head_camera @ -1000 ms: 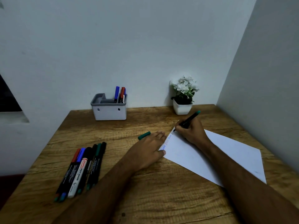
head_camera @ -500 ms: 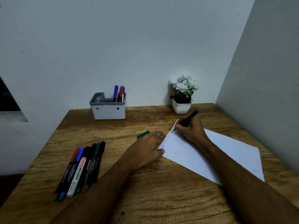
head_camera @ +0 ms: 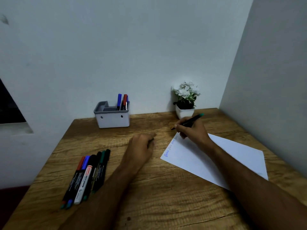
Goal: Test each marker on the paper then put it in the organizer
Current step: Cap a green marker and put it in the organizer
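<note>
Where markers [head_camera: 86, 175] lie, white barrel reads "WHITE BOARD".

Desk [head_camera: 166, 188] grained matt wood; paper [head_camera: 232, 156] smooth white; organizer [head_camera: 114, 121] matt plastic.

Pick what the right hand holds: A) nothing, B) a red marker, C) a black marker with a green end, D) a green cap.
C: the right hand grips a black marker with a green end, its tip near the far corner of the paper.
</note>
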`<state>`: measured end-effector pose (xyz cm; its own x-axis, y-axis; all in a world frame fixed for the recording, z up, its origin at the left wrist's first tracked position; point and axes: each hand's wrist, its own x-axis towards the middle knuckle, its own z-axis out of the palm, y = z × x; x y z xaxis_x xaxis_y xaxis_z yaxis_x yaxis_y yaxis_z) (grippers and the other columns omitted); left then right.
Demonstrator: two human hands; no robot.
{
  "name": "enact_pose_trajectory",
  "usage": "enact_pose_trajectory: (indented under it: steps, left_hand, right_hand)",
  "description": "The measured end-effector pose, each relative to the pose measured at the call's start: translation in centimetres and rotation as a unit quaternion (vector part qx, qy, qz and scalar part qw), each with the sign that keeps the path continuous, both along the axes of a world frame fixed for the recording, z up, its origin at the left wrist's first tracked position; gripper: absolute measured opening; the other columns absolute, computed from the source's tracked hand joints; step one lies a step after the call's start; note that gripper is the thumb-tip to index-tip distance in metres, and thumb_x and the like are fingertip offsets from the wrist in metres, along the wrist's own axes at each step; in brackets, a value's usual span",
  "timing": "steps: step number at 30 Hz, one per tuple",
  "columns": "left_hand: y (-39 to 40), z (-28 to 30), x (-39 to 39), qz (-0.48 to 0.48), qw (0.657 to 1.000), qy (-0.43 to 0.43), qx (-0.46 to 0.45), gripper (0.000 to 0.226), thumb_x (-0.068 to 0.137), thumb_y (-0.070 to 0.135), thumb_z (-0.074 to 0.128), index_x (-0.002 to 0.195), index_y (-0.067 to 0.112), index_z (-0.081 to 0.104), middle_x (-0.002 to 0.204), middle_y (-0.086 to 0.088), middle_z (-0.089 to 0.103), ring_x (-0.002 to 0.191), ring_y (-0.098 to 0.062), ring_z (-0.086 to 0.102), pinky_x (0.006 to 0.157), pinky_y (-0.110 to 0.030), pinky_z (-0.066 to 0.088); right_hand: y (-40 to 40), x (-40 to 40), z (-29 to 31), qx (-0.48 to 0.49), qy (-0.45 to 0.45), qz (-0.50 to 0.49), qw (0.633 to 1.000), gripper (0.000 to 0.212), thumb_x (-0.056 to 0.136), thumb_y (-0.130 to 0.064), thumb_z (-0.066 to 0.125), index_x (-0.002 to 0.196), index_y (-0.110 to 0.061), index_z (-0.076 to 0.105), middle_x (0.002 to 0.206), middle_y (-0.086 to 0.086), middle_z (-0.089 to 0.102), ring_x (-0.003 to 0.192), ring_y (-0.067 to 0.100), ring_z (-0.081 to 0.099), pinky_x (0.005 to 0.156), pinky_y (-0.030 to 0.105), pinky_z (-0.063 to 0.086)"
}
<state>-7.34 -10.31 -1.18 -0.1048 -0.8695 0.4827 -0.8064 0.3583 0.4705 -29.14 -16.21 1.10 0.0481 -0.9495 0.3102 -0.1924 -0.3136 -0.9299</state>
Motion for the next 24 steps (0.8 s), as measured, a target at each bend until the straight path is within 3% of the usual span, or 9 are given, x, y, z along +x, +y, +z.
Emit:
enact_pose_trajectory:
  steps: [2, 5, 10, 13, 17, 20, 24]
  left_hand:
    - [-0.3, -0.3, 0.6, 0.064, 0.998, -0.002, 0.027, 0.026, 0.091, 0.023, 0.065, 0.116, 0.02, 0.071, 0.11, 0.001, 0.073, 0.102, -0.017, 0.066, 0.089, -0.028, 0.05]
    - [-0.4, -0.3, 0.8, 0.101, 0.993, -0.019, 0.064, 0.01, 0.091, 0.028, 0.065, 0.094, 0.022, 0.072, 0.087, 0.003, 0.07, 0.081, -0.013, 0.062, 0.071, -0.029, 0.05]
    - [-0.3, 0.0, 0.5, 0.099, 0.992, -0.031, 0.073, 0.014, 0.093, 0.023, 0.064, 0.096, 0.02, 0.077, 0.084, 0.0, 0.071, 0.077, -0.012, 0.061, 0.072, -0.029, 0.052]
    - [0.1, 0.4, 0.7, 0.095, 0.994, 0.026, 0.049, 0.016, 0.09, 0.017, 0.068, 0.103, 0.02, 0.076, 0.094, 0.002, 0.074, 0.082, -0.006, 0.06, 0.074, -0.022, 0.046]
    - [0.5, 1.5, 0.7, 0.087, 0.979, 0.18, 0.033, 0.023, 0.082, 0.01, 0.076, 0.104, 0.018, 0.076, 0.098, 0.006, 0.074, 0.074, 0.013, 0.053, 0.068, 0.0, 0.035]
    - [0.9, 2.2, 0.4, 0.064, 0.962, 0.261, 0.043, 0.025, 0.08, 0.0, 0.075, 0.103, 0.01, 0.075, 0.094, 0.007, 0.07, 0.071, 0.017, 0.057, 0.063, 0.005, 0.039]
    - [1.1, 2.3, 0.1, 0.057, 0.957, 0.28, 0.04, 0.022, 0.08, 0.0, 0.075, 0.099, 0.011, 0.076, 0.094, 0.006, 0.071, 0.076, 0.014, 0.057, 0.066, 0.005, 0.039]
  right_hand:
    - [0.5, 0.3, 0.3, -0.003, 0.001, 0.011, 1.0, 0.006, 0.087, 0.004, 0.075, 0.084, 0.007, 0.071, 0.065, 0.017, 0.065, 0.045, 0.019, 0.055, 0.044, 0.025, 0.047]
    - [0.9, 0.5, 0.5, -0.004, -0.003, 0.021, 1.0, 0.01, 0.087, 0.005, 0.075, 0.08, -0.001, 0.073, 0.063, 0.015, 0.064, 0.046, 0.018, 0.056, 0.045, 0.026, 0.048]
    - [1.7, 0.7, 0.2, 0.031, -0.032, 0.024, 0.999, 0.003, 0.09, 0.002, 0.072, 0.091, 0.004, 0.074, 0.061, 0.006, 0.068, 0.051, 0.018, 0.061, 0.051, 0.027, 0.051]
    - [2.2, 0.9, 0.4, 0.064, -0.077, 0.038, 0.994, 0.012, 0.094, 0.003, 0.064, 0.099, 0.008, 0.074, 0.068, 0.01, 0.07, 0.062, 0.025, 0.065, 0.056, 0.031, 0.055]
    - [3.1, 1.3, 0.9, 0.064, -0.135, 0.062, 0.987, 0.009, 0.093, 0.004, 0.064, 0.098, 0.008, 0.071, 0.077, 0.021, 0.071, 0.064, 0.027, 0.065, 0.056, 0.033, 0.054]
    - [3.9, 1.8, 1.3, 0.056, -0.147, 0.071, 0.985, 0.007, 0.09, 0.004, 0.07, 0.092, 0.009, 0.072, 0.073, 0.022, 0.069, 0.057, 0.024, 0.061, 0.053, 0.031, 0.051]
    - [4.4, 2.2, 1.4, 0.05, -0.145, 0.072, 0.985, 0.01, 0.088, 0.003, 0.072, 0.092, 0.012, 0.073, 0.07, 0.021, 0.067, 0.054, 0.022, 0.058, 0.05, 0.028, 0.048]
